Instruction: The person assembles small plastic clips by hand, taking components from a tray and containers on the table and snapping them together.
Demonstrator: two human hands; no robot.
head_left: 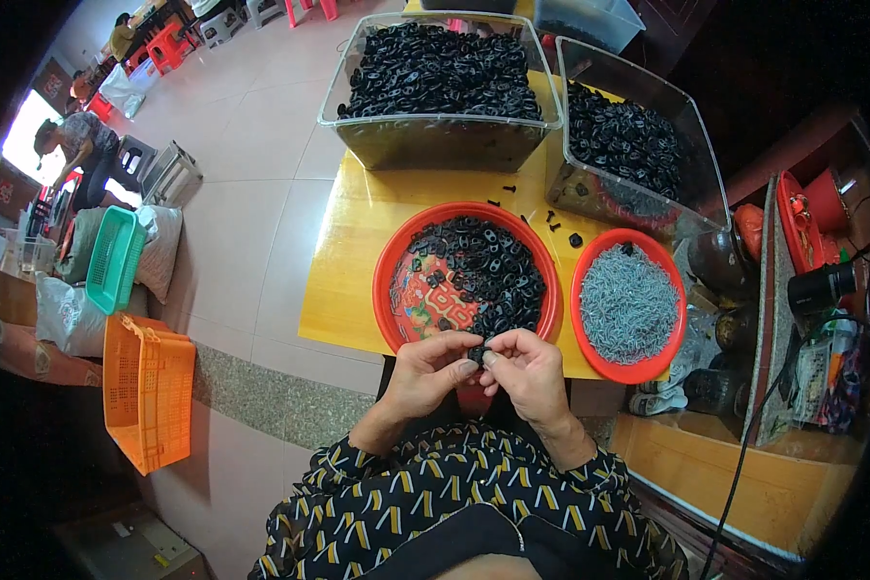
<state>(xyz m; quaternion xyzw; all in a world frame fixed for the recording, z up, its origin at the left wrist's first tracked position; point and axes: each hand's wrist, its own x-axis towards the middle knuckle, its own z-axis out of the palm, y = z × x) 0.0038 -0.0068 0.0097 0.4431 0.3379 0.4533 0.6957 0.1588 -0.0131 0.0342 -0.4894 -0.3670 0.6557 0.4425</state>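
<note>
Left hand (431, 372) and right hand (529, 375) come together here, thumbs and fingertips pinched tight on a small black plastic piece (476, 355), right at the near edge of the round red tray (381, 280)! Black two-holed links (498, 266) crowd that tray's far and right sides. Just right, a red basin (681, 314) brims with silvery screws (628, 304); beyond, clear bins (435, 145) stand heaped on the yellow table (343, 261).

No readable text, labels or numbers. Marks (53, 86) on dark wall panel (62, 72) too small to read.
</note>
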